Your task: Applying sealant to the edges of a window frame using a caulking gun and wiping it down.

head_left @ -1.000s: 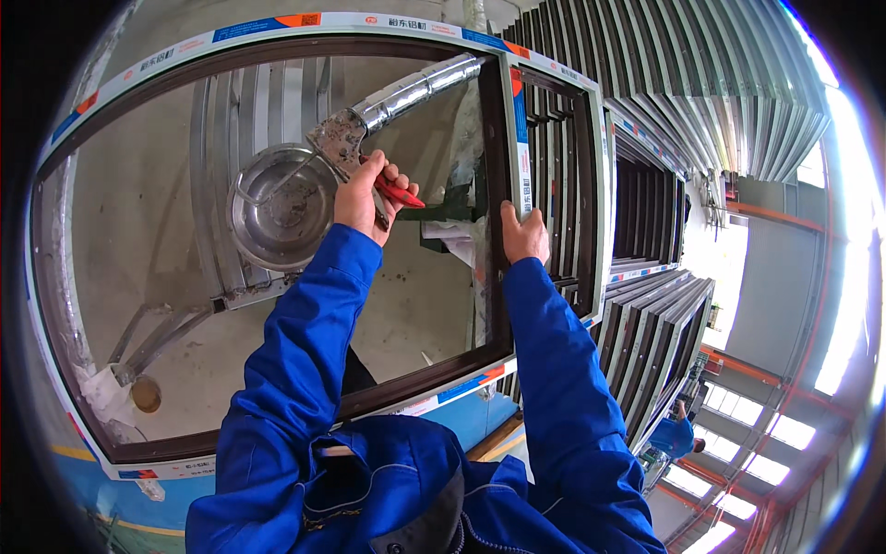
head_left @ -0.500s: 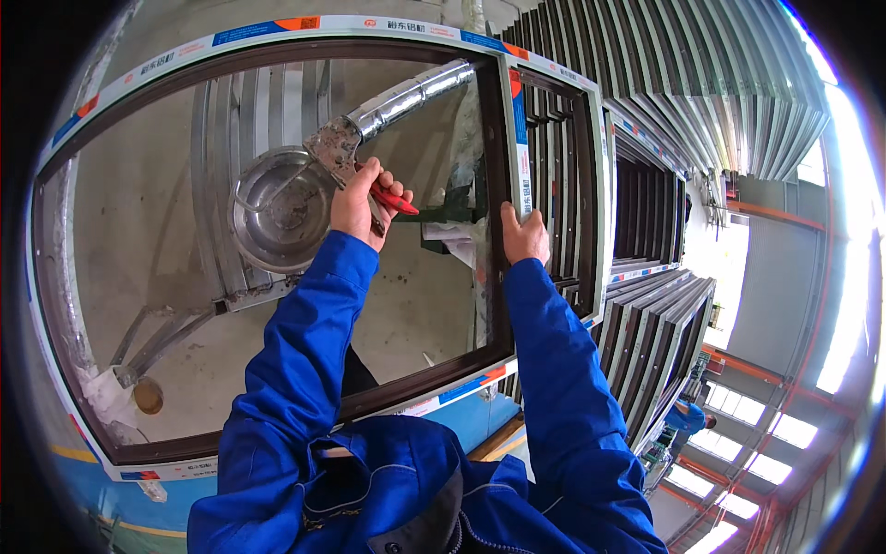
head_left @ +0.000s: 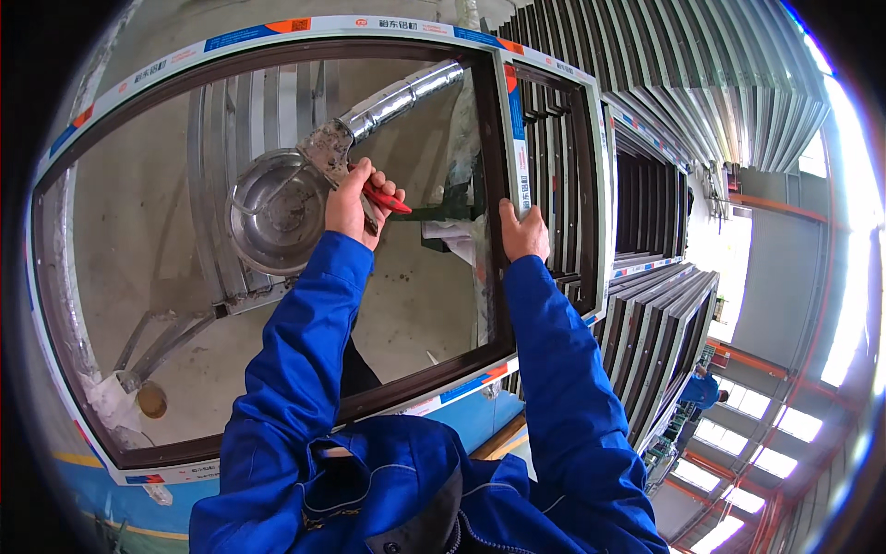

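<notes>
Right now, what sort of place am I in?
Probably a factory hall or workshop for metal frames: there are many similar frames packed together at the right, a large brown frame under your right hand, and orange beams beyond.

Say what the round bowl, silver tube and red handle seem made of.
Bowl: probably shiny stainless steel, given grey reflections. Silver tube: likely foil or thin metal, given its wrinkled shine. Red handle: perhaps plastic or coated metal, by its smooth, even colour.

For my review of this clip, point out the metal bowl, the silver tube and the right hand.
Metal bowl (head_left: 275,253): head view, lower inner wall.
Silver tube (head_left: 401,99): head view, middle of its length.
Right hand (head_left: 527,237): head view, back of hand.
</notes>
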The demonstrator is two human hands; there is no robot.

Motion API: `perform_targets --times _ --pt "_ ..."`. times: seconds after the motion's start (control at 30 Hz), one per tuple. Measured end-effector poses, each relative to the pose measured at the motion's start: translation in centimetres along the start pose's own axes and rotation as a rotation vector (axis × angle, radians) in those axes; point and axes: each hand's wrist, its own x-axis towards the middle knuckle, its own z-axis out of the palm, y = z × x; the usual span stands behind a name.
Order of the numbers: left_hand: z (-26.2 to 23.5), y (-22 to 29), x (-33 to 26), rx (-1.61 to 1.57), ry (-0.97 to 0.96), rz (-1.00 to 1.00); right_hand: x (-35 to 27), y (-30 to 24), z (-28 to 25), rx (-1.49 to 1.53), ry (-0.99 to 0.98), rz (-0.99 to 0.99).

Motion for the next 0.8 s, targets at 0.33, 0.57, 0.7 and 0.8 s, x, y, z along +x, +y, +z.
perform_targets --times 0.33,0.57,0.7,0.8 --pt "1.2 0.1 -0.2 0.045 0.027 0.007 -0.2 -0.2 -0.5 -0.014 -0.019 -0.019" --pt "1.7 0.3 -0.3 0.112 0.077 0.035 -0.2 -0.2 -0.4 -0.013 -0.001 -0.008" --pt "2.2 1.7 -0.3 0.202 0.072 0.059 -0.2 0.1 -0.3 0.036 -0.001 -0.018" --pt "3.0 2.8 -0.3 0.369 0.096 0.061 -0.2 0.2 -0.4 0.025 -0.006 -0.018"
